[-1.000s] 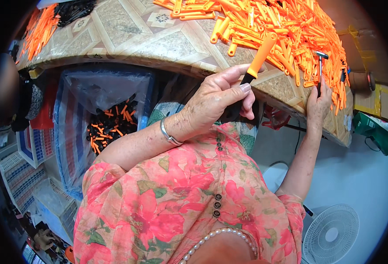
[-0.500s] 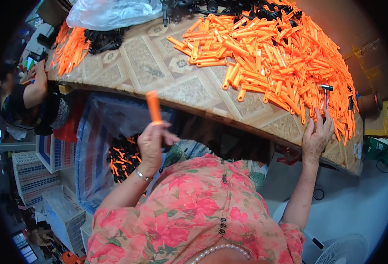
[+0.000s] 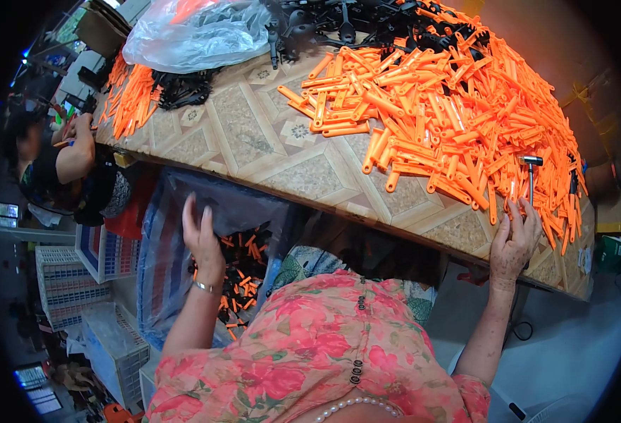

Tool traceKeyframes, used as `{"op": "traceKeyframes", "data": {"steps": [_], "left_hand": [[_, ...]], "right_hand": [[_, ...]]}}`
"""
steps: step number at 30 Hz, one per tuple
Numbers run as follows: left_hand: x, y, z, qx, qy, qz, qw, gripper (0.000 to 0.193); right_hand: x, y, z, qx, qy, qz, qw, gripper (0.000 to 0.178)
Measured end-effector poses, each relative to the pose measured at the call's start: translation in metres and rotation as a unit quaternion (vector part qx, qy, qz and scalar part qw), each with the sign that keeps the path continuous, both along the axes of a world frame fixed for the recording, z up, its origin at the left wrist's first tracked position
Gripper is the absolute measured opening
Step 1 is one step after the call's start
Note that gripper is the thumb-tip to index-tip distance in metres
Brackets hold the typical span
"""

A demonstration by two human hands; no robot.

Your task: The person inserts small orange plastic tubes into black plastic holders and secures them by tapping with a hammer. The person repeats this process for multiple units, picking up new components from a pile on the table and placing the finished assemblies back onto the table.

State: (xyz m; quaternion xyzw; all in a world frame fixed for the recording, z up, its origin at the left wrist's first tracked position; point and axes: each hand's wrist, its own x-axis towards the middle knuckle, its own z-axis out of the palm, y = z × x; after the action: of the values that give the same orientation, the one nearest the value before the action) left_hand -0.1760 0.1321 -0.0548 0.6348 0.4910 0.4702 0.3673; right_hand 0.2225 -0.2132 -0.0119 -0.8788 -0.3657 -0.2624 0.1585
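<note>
My left hand (image 3: 203, 247) is spread, empty, above the bin (image 3: 152, 254). Right hand (image 3: 516, 243) is nearer the hammer (image 3: 532, 161): shaft points away from me, lower end hidden by fingers; can't tell if I'm pinching it. Orange handles (image 3: 465, 127) heap just ahead on the desk (image 3: 247, 141).

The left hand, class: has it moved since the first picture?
Yes. Against the table, the left hand has moved left, away from the orange handles, to over the bin.
</note>
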Motion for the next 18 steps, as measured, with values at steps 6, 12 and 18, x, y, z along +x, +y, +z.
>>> {"op": "traceKeyframes", "data": {"steps": [6,12,18], "left_hand": [[0.137,0.065,0.078,0.144,0.061,-0.255,0.954,0.042],[0.256,0.136,0.065,0.247,0.247,-0.271,0.897,0.041],[0.311,0.156,0.061,0.216,0.427,-0.262,0.838,0.045]], "right_hand": [[-0.002,0.001,0.002,0.008,0.007,-0.004,1.000,0.025],[-0.003,0.003,0.000,0.019,0.012,0.003,1.000,0.023],[-0.006,0.001,0.001,0.023,0.026,-0.009,0.999,0.022]]}}
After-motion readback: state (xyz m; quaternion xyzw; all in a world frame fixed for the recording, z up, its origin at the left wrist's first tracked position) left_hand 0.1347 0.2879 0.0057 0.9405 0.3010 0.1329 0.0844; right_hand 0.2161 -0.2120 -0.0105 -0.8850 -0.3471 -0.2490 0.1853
